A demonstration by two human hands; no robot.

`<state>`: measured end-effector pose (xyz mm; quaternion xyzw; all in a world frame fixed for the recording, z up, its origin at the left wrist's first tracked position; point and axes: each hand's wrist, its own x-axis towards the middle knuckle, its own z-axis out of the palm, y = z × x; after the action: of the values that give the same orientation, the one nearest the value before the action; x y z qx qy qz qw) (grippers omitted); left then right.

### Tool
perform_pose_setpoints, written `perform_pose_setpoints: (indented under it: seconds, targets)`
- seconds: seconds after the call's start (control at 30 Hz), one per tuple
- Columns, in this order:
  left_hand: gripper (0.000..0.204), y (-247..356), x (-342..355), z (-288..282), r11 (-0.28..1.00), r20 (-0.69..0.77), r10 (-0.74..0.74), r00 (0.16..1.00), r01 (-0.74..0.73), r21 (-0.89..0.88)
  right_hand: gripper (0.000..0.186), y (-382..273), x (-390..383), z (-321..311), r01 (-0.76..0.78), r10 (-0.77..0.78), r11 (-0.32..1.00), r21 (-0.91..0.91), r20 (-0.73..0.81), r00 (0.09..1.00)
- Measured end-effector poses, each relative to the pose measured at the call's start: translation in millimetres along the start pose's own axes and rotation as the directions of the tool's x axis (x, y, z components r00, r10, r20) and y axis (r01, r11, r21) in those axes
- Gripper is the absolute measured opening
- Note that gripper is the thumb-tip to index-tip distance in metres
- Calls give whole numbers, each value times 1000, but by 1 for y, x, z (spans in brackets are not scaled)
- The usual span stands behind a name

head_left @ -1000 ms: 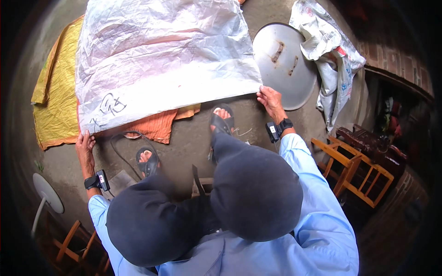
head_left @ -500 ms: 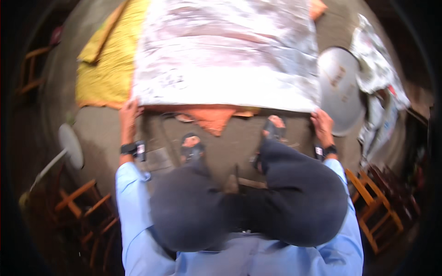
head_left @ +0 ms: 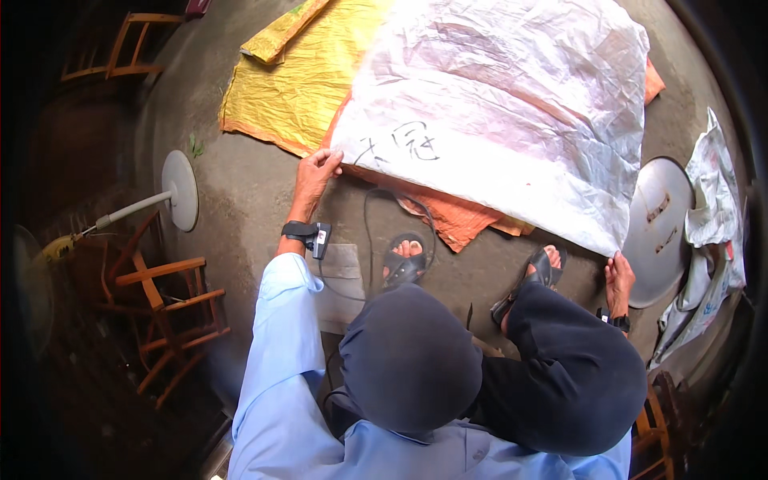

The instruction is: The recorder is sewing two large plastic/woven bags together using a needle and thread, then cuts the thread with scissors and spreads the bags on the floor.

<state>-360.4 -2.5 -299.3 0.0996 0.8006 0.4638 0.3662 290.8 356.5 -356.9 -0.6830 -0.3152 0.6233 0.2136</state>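
A large white woven plastic sack (head_left: 512, 120), creased and marked with dark handwriting near its front edge, lies spread out ahead of me. My left hand (head_left: 314, 180) pinches its near left corner between thumb and fingers. At the near right corner, my right hand (head_left: 618, 282) is closed on the edge, its fingers curled and partly hidden. Beneath the white sack, a yellow woven sack (head_left: 292, 100) sticks out at the left. Orange woven sacking (head_left: 458, 222) shows below the front edge, between my feet and the white sack.
On the right lie a round grey metal lid (head_left: 660, 228) and a crumpled whitish sack (head_left: 712, 200). A white disc on a pole (head_left: 180, 190) stands at the left, near a wooden chair (head_left: 164, 308). A thin dark cable (head_left: 368, 212) loops beside my left foot.
My view has turned, so the sack's front edge now slants down to the right and everything sits further right. Both hands keep hold of the same two corners.
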Motion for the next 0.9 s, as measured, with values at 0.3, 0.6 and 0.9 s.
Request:
perform_pose_setpoints:
  seconds: [0.3, 0.6, 0.9]
  targets:
    - [27, -1, 8, 5, 994, -80, 83, 993, -77, 71, 25, 4, -9, 4, 32, -31, 999, 26, -56, 998]
    - [30, -11, 16, 7, 971, -86, 61, 994, -39, 235, 27, 0, -14, 10, 34, -34, 999, -6, -85, 996]
    - [25, -10, 20, 8, 992, -121, 24, 992, -8, 129, 25, 1, -17, 15, 11, -13, 1000, -21, -97, 995]
